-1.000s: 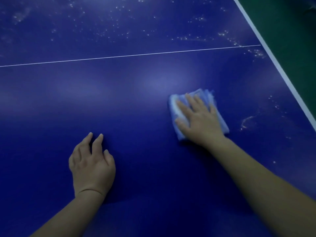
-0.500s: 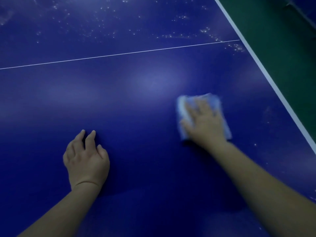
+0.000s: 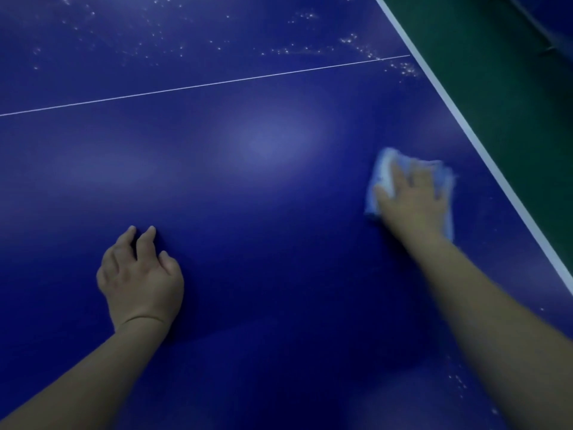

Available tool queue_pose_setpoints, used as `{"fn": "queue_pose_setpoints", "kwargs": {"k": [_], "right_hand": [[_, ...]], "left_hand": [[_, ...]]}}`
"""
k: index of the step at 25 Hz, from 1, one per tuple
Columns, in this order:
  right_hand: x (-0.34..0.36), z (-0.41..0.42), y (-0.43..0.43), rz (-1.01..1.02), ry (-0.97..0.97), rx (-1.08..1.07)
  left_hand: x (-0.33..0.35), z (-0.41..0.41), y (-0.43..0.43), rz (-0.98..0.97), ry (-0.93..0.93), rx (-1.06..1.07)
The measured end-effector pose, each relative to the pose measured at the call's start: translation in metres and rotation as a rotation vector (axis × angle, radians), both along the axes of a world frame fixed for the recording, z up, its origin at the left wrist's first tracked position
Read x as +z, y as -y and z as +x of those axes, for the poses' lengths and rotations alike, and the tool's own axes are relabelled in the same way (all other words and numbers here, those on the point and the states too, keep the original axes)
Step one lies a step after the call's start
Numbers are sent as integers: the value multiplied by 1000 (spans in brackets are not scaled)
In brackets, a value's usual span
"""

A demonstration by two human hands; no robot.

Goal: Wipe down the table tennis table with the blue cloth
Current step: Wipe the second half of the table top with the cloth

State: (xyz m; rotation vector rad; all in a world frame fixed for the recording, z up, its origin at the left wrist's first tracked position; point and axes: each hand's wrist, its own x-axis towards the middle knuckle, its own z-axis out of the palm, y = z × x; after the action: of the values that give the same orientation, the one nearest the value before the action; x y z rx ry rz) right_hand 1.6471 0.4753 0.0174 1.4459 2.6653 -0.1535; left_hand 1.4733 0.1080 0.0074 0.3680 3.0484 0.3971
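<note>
The blue cloth (image 3: pixel 383 178), folded into a pad, is being pressed flat onto the table tennis table (image 3: pixel 248 212) by the right hand (image 3: pixel 409 200), its fingers being kept straight and spread over it; both are blurred. The cloth is being held near the white edge stripe (image 3: pixel 465 125), on the near side of the thin white line (image 3: pixel 217 83). The left hand (image 3: pixel 142 280) is being rested on bare surface well to the left, fingers loosely bent, nothing being gripped. White specks (image 3: pixel 356 45) are being seen mostly beyond the line.

Right hand (image 3: pixel 409 197) and cloth (image 3: pixel 379 178) blurred — cloth half covered
</note>
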Motion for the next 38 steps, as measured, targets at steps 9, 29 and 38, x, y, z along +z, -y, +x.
{"fn": "queue_pose_setpoints", "kwargs": {"k": [9, 29, 38], "right_hand": [[0, 88, 70, 9, -127, 476], [17, 177, 54, -60, 114, -127], [-4, 207, 212, -56, -89, 500]], "left_hand": [[-2, -2, 2, -6, 5, -4], [23, 48, 14, 192, 88, -73], [3, 202, 47, 20, 119, -434]]}}
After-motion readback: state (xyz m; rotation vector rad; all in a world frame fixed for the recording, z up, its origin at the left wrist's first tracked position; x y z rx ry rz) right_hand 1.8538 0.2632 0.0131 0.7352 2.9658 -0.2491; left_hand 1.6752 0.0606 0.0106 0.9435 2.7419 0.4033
